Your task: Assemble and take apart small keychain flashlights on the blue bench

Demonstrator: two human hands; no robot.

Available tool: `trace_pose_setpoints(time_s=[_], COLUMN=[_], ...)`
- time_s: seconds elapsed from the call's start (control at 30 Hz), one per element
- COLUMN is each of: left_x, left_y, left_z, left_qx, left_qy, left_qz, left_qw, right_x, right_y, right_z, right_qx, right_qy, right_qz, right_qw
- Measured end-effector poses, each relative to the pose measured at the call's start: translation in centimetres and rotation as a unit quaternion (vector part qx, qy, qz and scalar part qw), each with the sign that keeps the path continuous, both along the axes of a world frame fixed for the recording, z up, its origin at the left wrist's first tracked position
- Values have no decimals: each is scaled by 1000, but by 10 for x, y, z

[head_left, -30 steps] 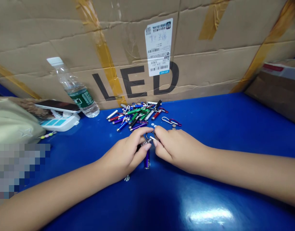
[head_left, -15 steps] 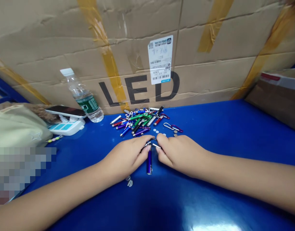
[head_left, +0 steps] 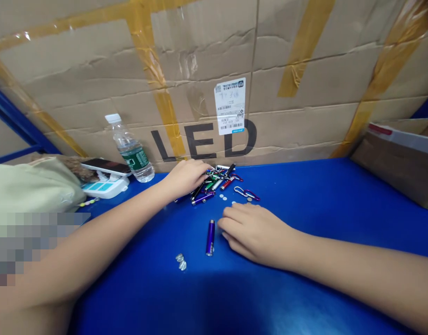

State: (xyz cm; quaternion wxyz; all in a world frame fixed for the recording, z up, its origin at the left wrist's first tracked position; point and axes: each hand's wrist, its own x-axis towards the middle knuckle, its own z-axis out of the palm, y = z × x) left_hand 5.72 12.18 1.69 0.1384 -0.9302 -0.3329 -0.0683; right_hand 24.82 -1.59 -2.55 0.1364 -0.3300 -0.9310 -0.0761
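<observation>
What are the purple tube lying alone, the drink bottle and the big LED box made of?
Purple tube: probably metal, glossy, with bright silvery ends. Bottle: likely smooth plastic; its walls look transparent and glinting. Box: matte brown cardboard, judging by creases and tape.

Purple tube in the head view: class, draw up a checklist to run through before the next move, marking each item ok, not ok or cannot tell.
1. Purple tube lying on the blue table, not held: ok.
2. Left hand at the pile of tubes: ok.
3. Left hand empty: cannot tell, its fingertips are hidden.
4. Right hand empty: cannot tell, its fingers are curled under.
5. Small discs all together: not ok, others lie near the pile.
6. Bottle capped: ok.
</observation>
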Motion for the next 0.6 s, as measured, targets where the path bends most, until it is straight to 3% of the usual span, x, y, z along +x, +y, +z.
trace_pose_setpoints(time_s=[0.13,0.23,0.33,0.47,0.6], left_x=[-23,-53,-86,-113,-107], left_y=[-16,-31,-34,-24,-13], left_z=[18,38,48,37,9], left_qx=[19,-37,-70,-81,-97], left_qy=[-13,-16,-5,-26,-50], left_qz=[19,88,148,202,178], left_qw=[1000,995,987,976,978], right_x=[1,1,1,-1,-2], right_y=[0,0,0,2,2], right_z=[-2,-2,-2,-4,-5], right_qx=[32,16,10,20,15], right_qy=[12,5,13,39,40], right_qz=[86,123,135,136,127], right_qw=[996,992,991,990,991])
